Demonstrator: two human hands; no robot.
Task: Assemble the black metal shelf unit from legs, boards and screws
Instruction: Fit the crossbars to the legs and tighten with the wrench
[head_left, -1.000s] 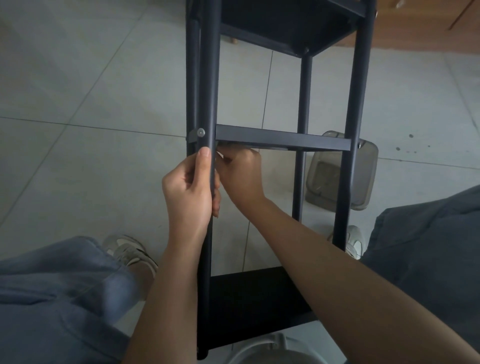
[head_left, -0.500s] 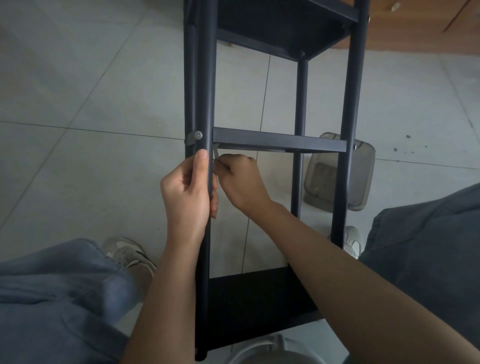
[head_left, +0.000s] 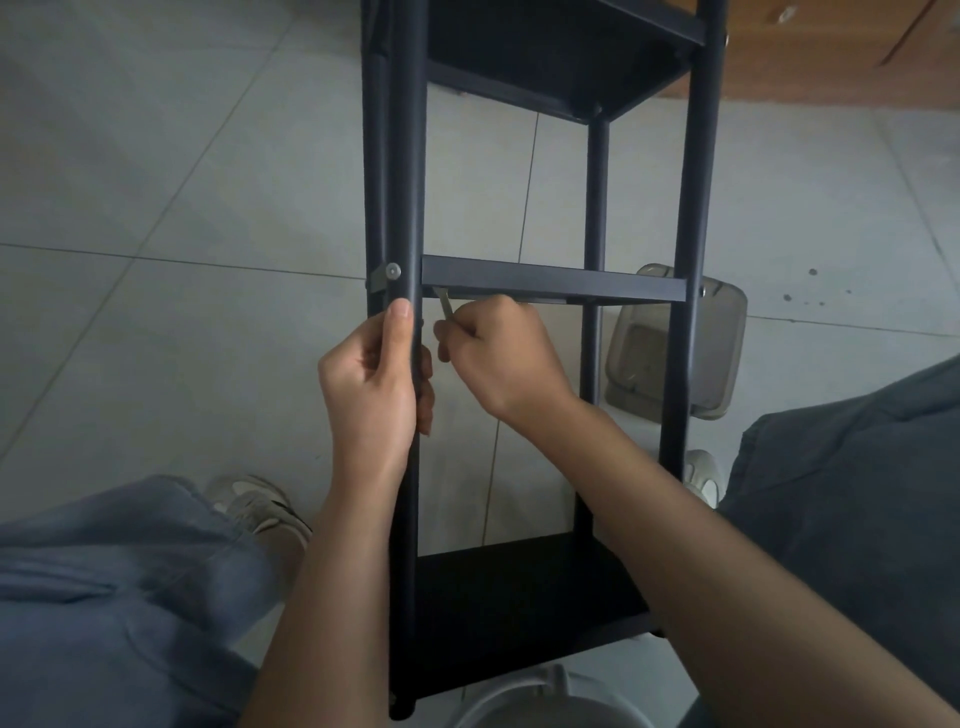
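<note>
Grey tiled floor, wood cabinet at 1 o'clock, black shelf centre frame, left hand wrapped round the near leg below a screw, right hand pinched a small key under the middle board, clear box at 3 o'clock, no writing legible.

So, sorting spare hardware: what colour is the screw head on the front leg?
Silver-grey screw head, against the black leg; the head view shows it.

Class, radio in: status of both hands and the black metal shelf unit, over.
Left hand grips black front leg. Right hand pinches small metal key under middle board. Silver screw seated. Nothing blocking.
</note>
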